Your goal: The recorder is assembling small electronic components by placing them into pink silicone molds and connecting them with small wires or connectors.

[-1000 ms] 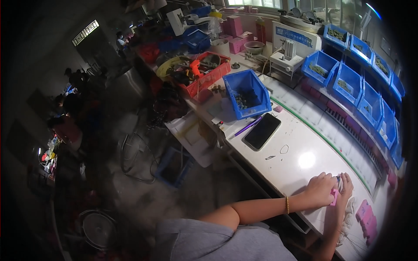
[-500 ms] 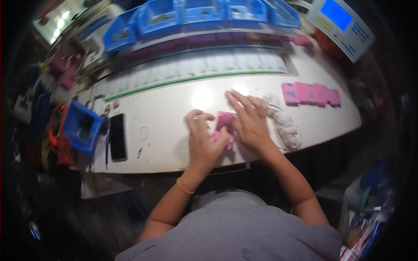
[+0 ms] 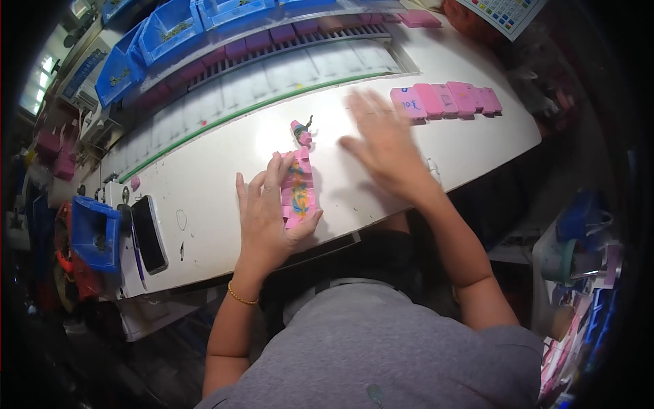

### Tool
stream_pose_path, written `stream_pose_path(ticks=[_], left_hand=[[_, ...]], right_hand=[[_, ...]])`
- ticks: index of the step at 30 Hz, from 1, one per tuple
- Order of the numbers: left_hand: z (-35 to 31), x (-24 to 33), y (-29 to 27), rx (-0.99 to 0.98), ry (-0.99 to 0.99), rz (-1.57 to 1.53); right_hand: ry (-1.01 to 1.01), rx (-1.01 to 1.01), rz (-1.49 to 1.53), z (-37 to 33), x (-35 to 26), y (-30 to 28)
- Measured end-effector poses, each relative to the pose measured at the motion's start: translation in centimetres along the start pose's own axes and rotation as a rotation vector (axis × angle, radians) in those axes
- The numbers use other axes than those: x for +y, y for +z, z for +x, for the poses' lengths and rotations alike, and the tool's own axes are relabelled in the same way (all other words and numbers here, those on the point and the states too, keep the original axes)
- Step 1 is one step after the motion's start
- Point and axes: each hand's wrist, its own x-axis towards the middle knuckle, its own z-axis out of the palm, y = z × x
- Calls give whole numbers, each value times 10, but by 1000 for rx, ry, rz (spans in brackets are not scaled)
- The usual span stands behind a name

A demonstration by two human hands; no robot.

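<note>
My left hand [image 3: 266, 211] grips a pink rubbery mould piece [image 3: 286, 206] by its edges, thumb at the near end and fingers along the far left side. The mould's open face is up and shows a hollow stained yellow and blue. Just beyond its far end lies a small pink and dark-green figure [image 3: 303, 133] with thin bits sticking out. My right hand [image 3: 388, 146] is over the table to the right, blurred, its thumb spread from the fingers and nothing seen in it. A scrap of the white cloth bundle [image 3: 434, 170] shows beside my right wrist; the rest is hidden.
A row of pink mould blocks [image 3: 446, 101] sits at the right. Blue bins [image 3: 170, 31] stand along the back above a grate and a green-edged strip [image 3: 238, 123]. At the left are a phone [image 3: 148, 234], a purple pen [image 3: 139, 262] and a blue bin [image 3: 95, 233].
My hands have come apart; the left keeps the mould while the right has moved away to the right. The small figure now lies on the table. The whole view has turned and shifted.
</note>
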Motion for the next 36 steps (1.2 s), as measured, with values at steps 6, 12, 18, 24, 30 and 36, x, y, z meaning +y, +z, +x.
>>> stream_pose_path(ticks=[6, 12, 18, 24, 30, 36], left_hand=[[2, 2, -2, -34, -5, -17], [1, 1, -1, -60, -63, -100], [1, -2, 0, -53, -72, -108], [11, 2, -5, -62, -11, -183], [14, 6, -8, -7, 15, -177], [12, 6, -4, 281, 182, -159]], right_hand=[[197, -154, -42, -47, 28, -20], [-448, 168, 178, -27, -20, -20], [-335, -148, 434, -14, -27, -25], [-284, -292, 642, -37, -24, -21], [61, 83, 472, -32, 22, -53], [-123, 75, 13, -19, 35, -8]])
